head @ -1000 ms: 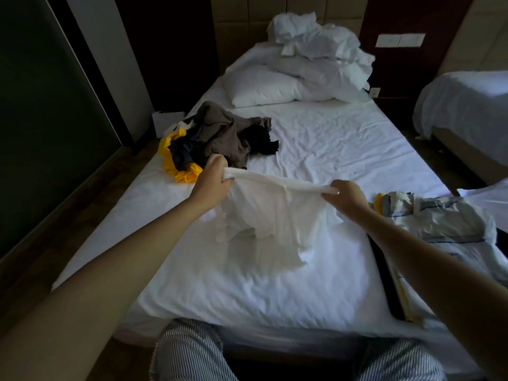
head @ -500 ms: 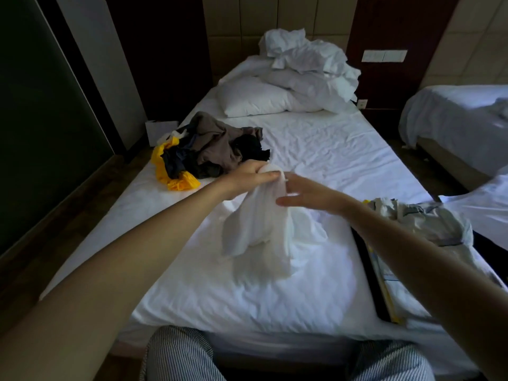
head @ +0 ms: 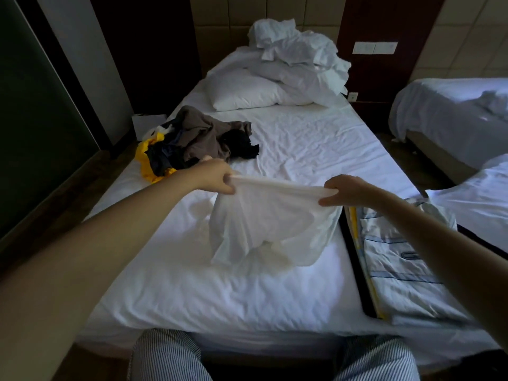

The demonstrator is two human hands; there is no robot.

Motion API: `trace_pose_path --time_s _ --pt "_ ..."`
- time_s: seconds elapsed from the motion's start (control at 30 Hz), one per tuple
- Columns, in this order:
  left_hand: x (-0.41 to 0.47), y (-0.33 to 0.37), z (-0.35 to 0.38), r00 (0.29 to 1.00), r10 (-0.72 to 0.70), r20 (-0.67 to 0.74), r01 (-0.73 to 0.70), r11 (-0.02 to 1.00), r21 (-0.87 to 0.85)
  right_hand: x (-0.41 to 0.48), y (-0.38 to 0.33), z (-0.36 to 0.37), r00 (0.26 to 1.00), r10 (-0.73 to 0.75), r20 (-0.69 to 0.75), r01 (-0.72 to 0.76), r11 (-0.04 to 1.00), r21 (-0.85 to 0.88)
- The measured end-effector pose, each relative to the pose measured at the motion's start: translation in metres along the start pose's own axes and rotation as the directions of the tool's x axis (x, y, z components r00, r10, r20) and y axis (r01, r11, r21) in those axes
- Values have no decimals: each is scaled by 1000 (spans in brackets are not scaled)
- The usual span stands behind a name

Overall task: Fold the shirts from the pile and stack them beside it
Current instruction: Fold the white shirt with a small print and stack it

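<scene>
Your left hand [head: 217, 174] and right hand [head: 346, 189] are apart. Each pinches one end of the upper edge of the white shirt [head: 264, 215], pulled taut between them over the bed [head: 302, 138]. The rest hangs bunched below, down at the sheet. White on white, so hem or shoulders can't be told.

The pile [head: 198, 141] of brown, black, dark blue and yellow clothes lies just beyond your left hand, near the bed's left edge. The items overlap, so the count is unclear.

At the bed's right side lies a pale blue-striped shirt [head: 406, 270], laid flat on a dark, yellow-edged thing [head: 354, 270] that is mostly hidden. The small blue mark on that shirt is too small to read. Your right forearm covers part of it.

Pillows [head: 247, 92] lie at the head of the bed. Your striped knees [head: 170, 358] are cut off by the bottom edge.
</scene>
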State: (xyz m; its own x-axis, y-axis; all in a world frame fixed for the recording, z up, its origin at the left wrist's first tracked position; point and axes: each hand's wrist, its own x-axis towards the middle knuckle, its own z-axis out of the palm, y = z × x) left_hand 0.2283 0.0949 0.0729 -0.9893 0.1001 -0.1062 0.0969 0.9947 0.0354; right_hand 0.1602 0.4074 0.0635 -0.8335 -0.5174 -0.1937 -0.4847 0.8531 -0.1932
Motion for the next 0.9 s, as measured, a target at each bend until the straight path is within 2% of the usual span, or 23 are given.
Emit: trace_pose_path --time_s 0.1,0.17,0.23,0.3,0.37,0.43,0.5,0.57,0.6,0.67,0.73,0.83,0.9 --pt "3 -1 1 969 -43 -243 -28 960 -280 4 3 11 988 81 -134 -86 996 -36" --pt "-1 2 -2 939 -127 -318 -47 873 -485 7 4 19 980 100 -172 -107 994 -32" --pt "-4 2 -3 932 -134 -338 -114 774 -623 9 6 30 984 119 -133 -129 989 -68" --pt "-9 3 -2 955 -116 -274 -117 701 -703 12 6 41 987 146 -71 -149 988 -41" --pt "-11 2 4 976 -102 -193 -72 684 -726 15 1 48 987 158 -15 -157 987 43" --pt "-13 1 8 986 -81 -143 -46 696 -716 18 -2 51 982 188 -10 -180 954 241" --pt "-15 -3 13 998 -50 -50 3 739 -673 19 -2 51 977 211 -34 -162 836 524" --pt "-16 -7 17 998 -28 63 60 793 -606 17 -2 48 971 229 -63 -118 695 710" --pt "-16 -9 19 993 -34 113 95 799 -594 16 -2 45 971 228 -71 -104 672 734" --pt "-16 -9 21 978 -59 199 173 764 -622 15 -3 40 971 207 -119 -69 719 692" --pt "-16 -7 19 963 -69 261 237 681 -693 17 -2 37 966 182 -182 -33 790 613" --pt "-15 -3 16 938 -89 334 332 510 -794 19 0 37 968 159 -197 -35 855 518" --pt "-14 -3 18 948 -138 288 314 559 -767 19 -1 38 967 146 -208 -24 867 498"
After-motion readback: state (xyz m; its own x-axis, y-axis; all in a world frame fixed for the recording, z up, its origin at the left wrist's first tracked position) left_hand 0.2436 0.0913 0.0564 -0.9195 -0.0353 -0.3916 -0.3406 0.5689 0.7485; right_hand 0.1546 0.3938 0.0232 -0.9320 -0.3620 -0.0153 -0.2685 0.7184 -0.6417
